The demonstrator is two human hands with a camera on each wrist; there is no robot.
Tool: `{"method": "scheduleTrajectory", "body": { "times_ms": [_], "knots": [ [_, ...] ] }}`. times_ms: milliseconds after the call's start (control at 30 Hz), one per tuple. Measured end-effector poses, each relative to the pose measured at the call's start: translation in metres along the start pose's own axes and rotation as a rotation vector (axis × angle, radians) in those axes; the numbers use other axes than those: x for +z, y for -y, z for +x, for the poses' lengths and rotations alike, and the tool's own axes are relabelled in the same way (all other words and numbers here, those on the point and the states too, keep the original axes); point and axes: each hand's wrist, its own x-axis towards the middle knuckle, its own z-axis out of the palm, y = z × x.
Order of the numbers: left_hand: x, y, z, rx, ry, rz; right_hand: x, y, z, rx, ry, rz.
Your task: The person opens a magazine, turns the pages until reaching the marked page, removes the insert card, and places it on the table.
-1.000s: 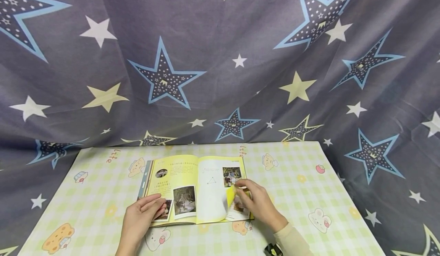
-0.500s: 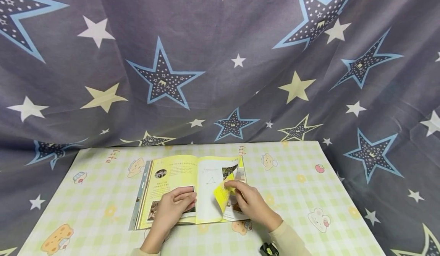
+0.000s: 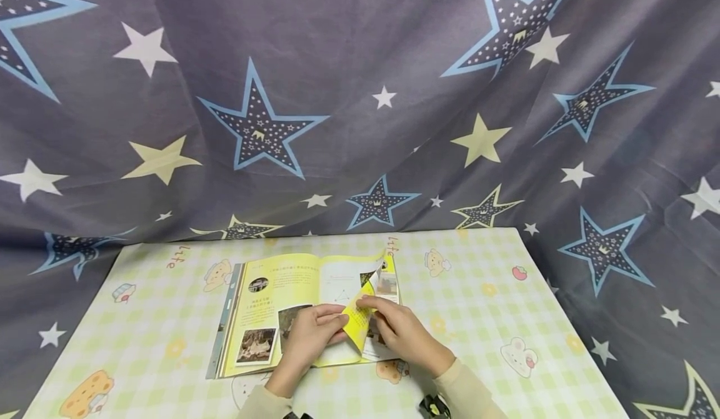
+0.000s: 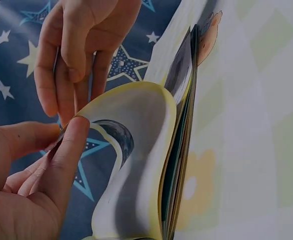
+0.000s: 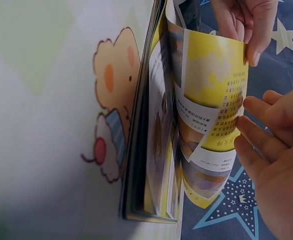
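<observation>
The counter [image 3: 129, 344] bore a green-and-white checked covering with cartoon prints. The open book [image 3: 292, 284] lay on it, near the middle of the counter's width, with layered page edges exposed at its left side. Its left-hand page carried a round picture [image 3: 259, 284] near the top and a rectangular photograph [image 3: 255, 345] at the lower left; a second photograph was partly covered by the left hand [image 3: 310, 334]. That hand's thumb and fingers pinched the edge of a yellow printed page [image 3: 357, 324], which stood curled up from the right half of the book. The right hand [image 3: 410, 334] was on the page's other side, its fingers extended and slightly apart, their tips at the page's edge; the right wrist view showed no grip by them. A black object [image 3: 434, 406], not identifiable, lay by the right sleeve [image 3: 467, 391]. A star-patterned curtain [image 3: 360, 125] hung behind.
</observation>
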Motion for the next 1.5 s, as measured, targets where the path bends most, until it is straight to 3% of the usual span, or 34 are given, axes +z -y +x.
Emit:
{"method": "scheduleTrajectory", "body": {
  "times_ms": [233,433,633,900,1267,1500],
  "knots": [
    [-0.002,-0.002,-0.002,-0.008,-0.016,0.008,-0.002,0.001,-0.002,-0.001,-0.006,0.010],
    [-0.015,-0.007,-0.010,-0.012,-0.067,-0.011,-0.004,-0.002,-0.008,0.055,-0.003,0.016],
    [-0.040,-0.011,-0.022,-0.036,-0.193,-0.025,-0.007,-0.008,-0.014,0.115,0.071,0.027],
    [-0.084,-0.013,-0.041,-0.084,-0.347,-0.038,-0.007,-0.018,-0.019,0.134,0.216,-0.128],
    [-0.128,-0.002,-0.066,-0.142,-0.463,-0.037,-0.005,-0.025,-0.027,0.056,0.290,-0.225],
    [-0.145,0.008,-0.076,-0.178,-0.505,-0.030,-0.005,-0.023,-0.027,0.111,0.345,-0.253]
  ]
}}
